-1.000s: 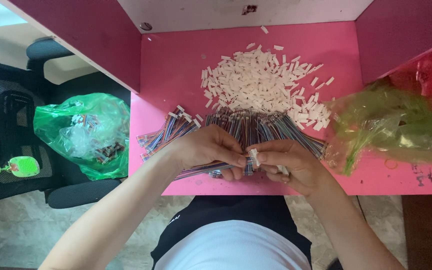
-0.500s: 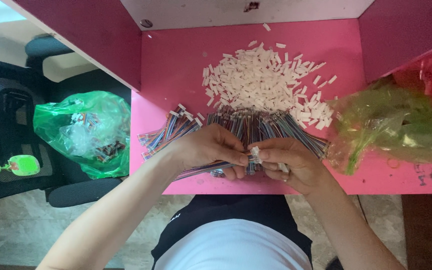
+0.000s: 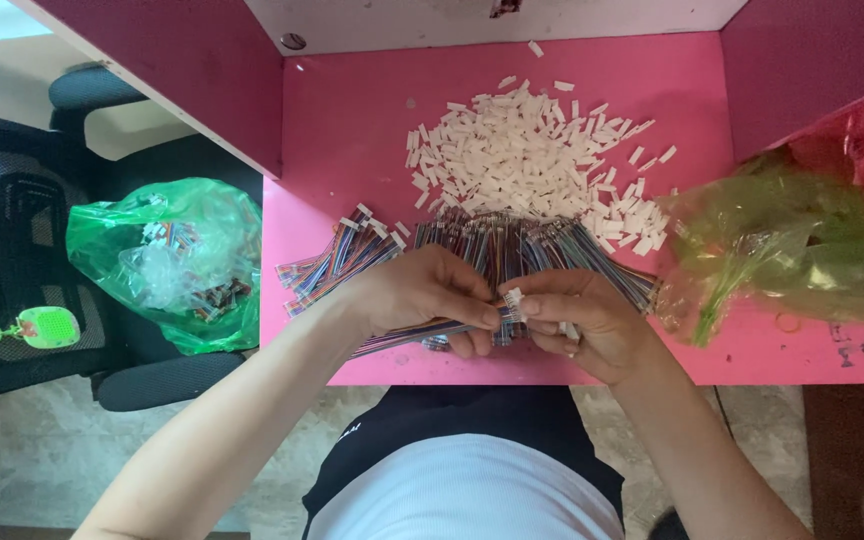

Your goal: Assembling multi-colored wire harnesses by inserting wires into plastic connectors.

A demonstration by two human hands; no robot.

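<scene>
Pink desk [image 3: 352, 140] seen from the head camera: left hand [image 3: 422, 295] pinches a multicoloured wire strip [image 3: 402, 338] while right hand [image 3: 577, 320] grips a small white connector [image 3: 514, 298] at its end, both close to the white connector pile [image 3: 532, 160] for easy reach.

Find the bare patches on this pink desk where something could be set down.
Bare pink desk lies at the back left, between the left wall and the white piece pile. A thin strip runs along the front edge right of the right hand. The middle is crowded: wire bundles, both hands, left hand, and the green bag.
</scene>
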